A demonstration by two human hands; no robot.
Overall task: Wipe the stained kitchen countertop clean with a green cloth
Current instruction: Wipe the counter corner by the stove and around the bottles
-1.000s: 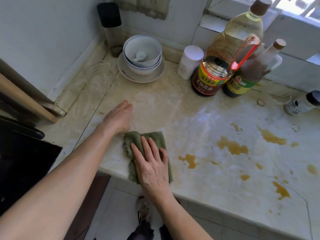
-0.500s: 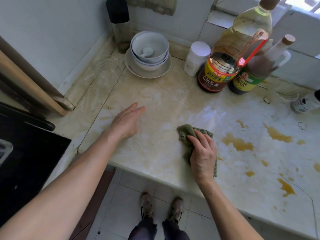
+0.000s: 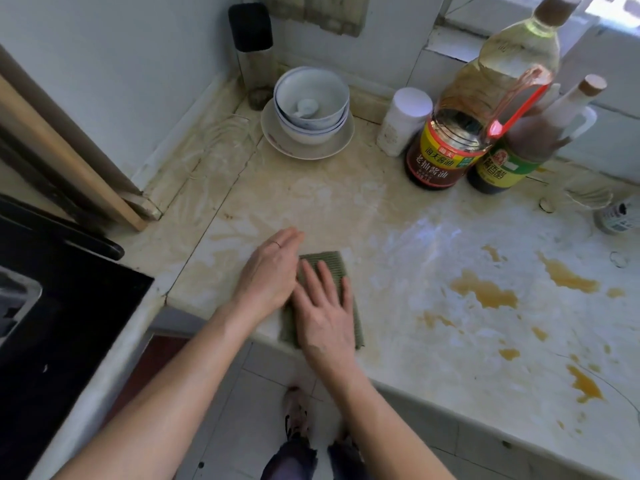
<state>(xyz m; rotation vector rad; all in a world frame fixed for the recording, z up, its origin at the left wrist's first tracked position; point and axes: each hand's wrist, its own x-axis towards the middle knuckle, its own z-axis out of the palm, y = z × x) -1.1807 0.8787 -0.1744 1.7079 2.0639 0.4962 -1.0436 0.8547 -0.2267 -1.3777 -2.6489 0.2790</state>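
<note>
Now the right hand [image 3: 323, 313] lies flat on top of the folded green ribbed cloth [image 3: 329, 263]. Its fingers are straight and a little apart, and they press the cloth down on the pale stained stone countertop [image 3: 381, 237]. The cloth sits under that hand, at the front edge of the counter.

The left hand [image 3: 268, 275] lies flat too, with its fingers straight and close together. It is just left of the right hand and touches the cloth's left side. It holds nothing.

Off to the right of the right hand, well apart from the cloth, are yellow-brown puddles [image 3: 485, 292]. Far past the fingertips stand a stack of white bowls [image 3: 311, 105] on a white plate [image 3: 277, 143], a round white jar [image 3: 401, 123] and a big clear bottle of dark sauce [image 3: 446, 161]. Left of the left hand is a black stove top [image 3: 52, 323].
</note>
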